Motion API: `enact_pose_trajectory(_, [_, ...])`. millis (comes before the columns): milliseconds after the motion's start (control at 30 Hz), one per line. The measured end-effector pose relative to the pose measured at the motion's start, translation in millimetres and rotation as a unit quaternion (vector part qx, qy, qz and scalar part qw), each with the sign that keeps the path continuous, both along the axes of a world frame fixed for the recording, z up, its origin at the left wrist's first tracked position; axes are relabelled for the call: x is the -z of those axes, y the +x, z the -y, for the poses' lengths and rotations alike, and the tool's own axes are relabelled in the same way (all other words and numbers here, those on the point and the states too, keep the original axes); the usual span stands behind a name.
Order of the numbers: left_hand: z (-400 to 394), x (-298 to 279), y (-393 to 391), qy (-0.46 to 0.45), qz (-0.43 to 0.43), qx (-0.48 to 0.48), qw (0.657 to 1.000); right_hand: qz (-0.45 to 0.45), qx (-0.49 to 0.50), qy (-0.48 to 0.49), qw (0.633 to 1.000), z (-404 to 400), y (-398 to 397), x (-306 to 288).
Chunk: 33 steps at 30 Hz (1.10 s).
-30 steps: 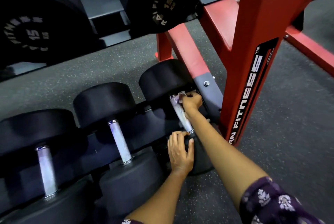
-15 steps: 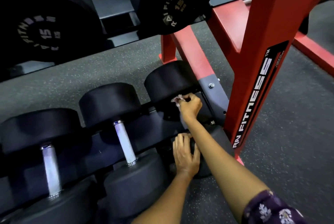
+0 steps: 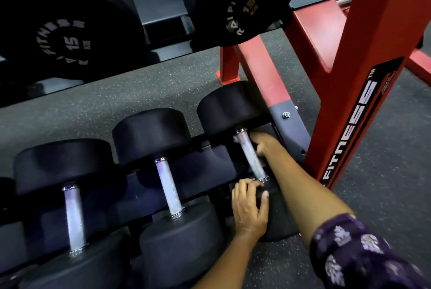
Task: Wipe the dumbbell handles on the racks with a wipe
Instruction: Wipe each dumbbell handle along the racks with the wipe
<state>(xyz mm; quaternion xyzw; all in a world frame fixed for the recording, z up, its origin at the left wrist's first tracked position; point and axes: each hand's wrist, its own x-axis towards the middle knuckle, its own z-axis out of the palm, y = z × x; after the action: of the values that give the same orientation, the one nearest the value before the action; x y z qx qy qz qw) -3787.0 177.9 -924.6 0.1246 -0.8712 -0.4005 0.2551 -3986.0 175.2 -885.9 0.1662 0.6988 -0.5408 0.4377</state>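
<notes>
dumbbell handles on the low rack are the item under inspection: three lie side by side, and your hands are at the rightmost handle (image 3: 250, 154), next to the red upright (image 3: 363, 74). your right hand (image 3: 262, 145) sits against the far end of that handle, just under the rear head (image 3: 231, 106), fingers tucked in behind the bar; the wipe is not visible in this view, so you cannot tell from here whether it is pinched there or how tightly the hand is closed. your left hand (image 3: 249, 207) lies relaxed, with loosely bent fingers, over the near head (image 3: 278, 216), apparently steadying the dumbbell, holding nothing. judgement: the wiping of this handle is in hand, at its far end, with the bar's length toward you uncovered. the next move calls for a stroke down the knurled bar toward the near collar, keeping the cloth wrapped around it. the middle handle (image 3: 169, 189) and left handle (image 3: 74, 218) lie untouched beside it. two 15 kg dumbbells (image 3: 242, 6) sit on the tier above.
</notes>
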Motion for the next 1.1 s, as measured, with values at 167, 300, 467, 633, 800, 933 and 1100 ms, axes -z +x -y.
enact_pose_trajectory(167, [0.5, 4.4, -2.6, 0.005, -0.006, 0.004, 1.000, 0.094, 0.015, -0.047, 0.994, -5.8, -5.7, -4.3])
enact_pose_trajectory(300, [0.2, 4.3, -2.1, 0.009, -0.009, 0.004, 1.000, -0.053, 0.201, -0.085, 0.975, -17.3, -3.5, 8.4])
enact_pose_trajectory(467, [0.2, 3.8, -2.2, 0.011, -0.001, 0.005, 1.000, -0.439, 0.049, 0.064, 0.895, -25.4, 28.2, 12.7])
enact_pose_trajectory(633, [1.7, 3.6, -2.7, 0.014, -0.001, 0.005, 1.000, -0.646, -0.217, 0.117, 0.723, -36.6, 17.8, -0.3])
enact_pose_trajectory(800, [1.6, 2.0, -4.1, 0.011, 0.002, 0.002, 1.000, -0.653, -0.447, 0.097, 0.603, -40.6, 22.9, -7.5])
enact_pose_trajectory(933, [0.9, 1.9, -3.9, 0.018, 0.010, -0.002, 1.000, -0.684, -0.512, 0.128, 0.504, -29.2, 11.1, -23.3])
enact_pose_trajectory(1100, [-0.2, 0.1, -3.3, 0.030, 0.004, -0.004, 1.000, -0.680, -0.627, 0.055, 0.375, -51.9, 30.6, -11.0])
